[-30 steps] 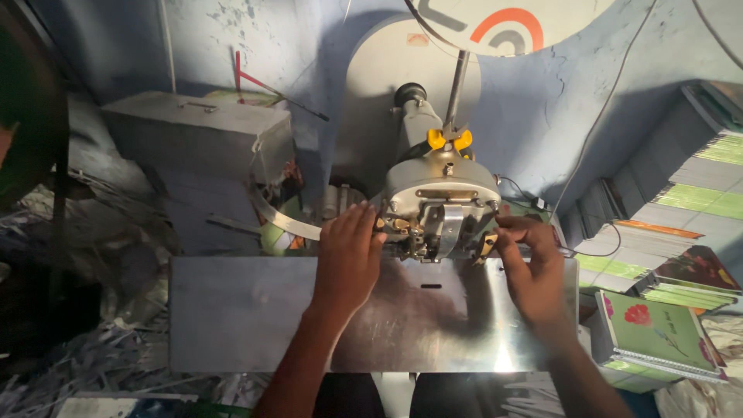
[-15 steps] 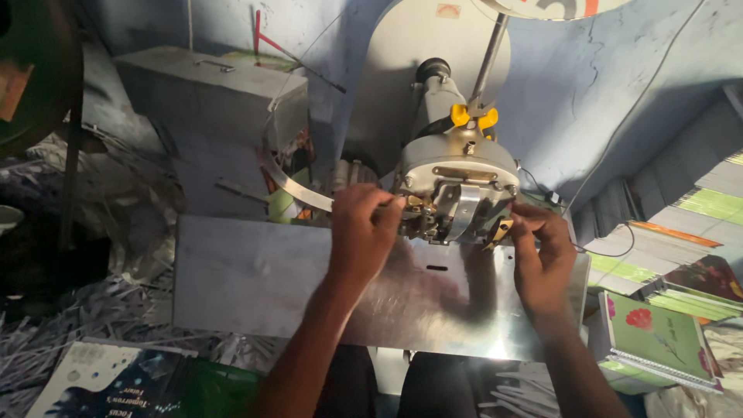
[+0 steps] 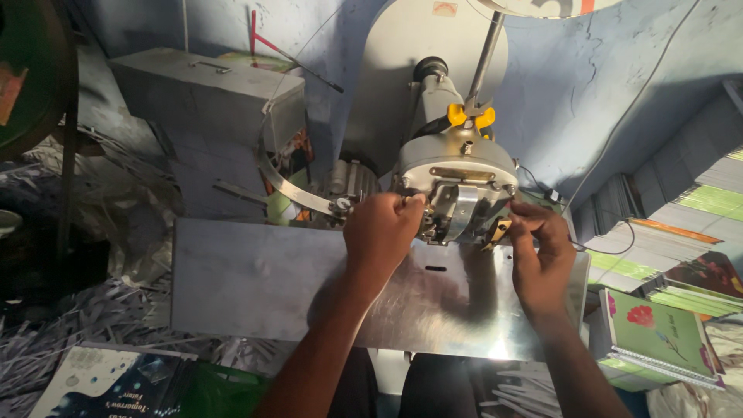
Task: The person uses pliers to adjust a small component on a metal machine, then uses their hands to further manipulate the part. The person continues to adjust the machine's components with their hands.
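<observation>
A grey metal machine head point(image 3: 458, 172) with a yellow wing nut point(image 3: 473, 116) stands over a shiny steel work plate point(image 3: 255, 279). My left hand point(image 3: 383, 232) is closed in a fist against the left side of the head's lower mechanism; what it pinches is hidden. Fingertips of my right hand point(image 3: 539, 251) pinch a small yellowish part point(image 3: 498, 231) at the head's lower right. Both forearms reach up from the bottom of the view.
A grey metal box point(image 3: 209, 93) sits at the back left, with a curved steel strip point(image 3: 290, 190) beside it. Stacks of green notebooks point(image 3: 658, 340) fill the right. Shredded paper point(image 3: 70, 325) and a dark booklet point(image 3: 116, 383) lie at the lower left.
The view has dropped and shifted, so the machine sits higher in frame. Both hands stay at the head's lower mechanism, with the left hand's fingers curled tighter.
</observation>
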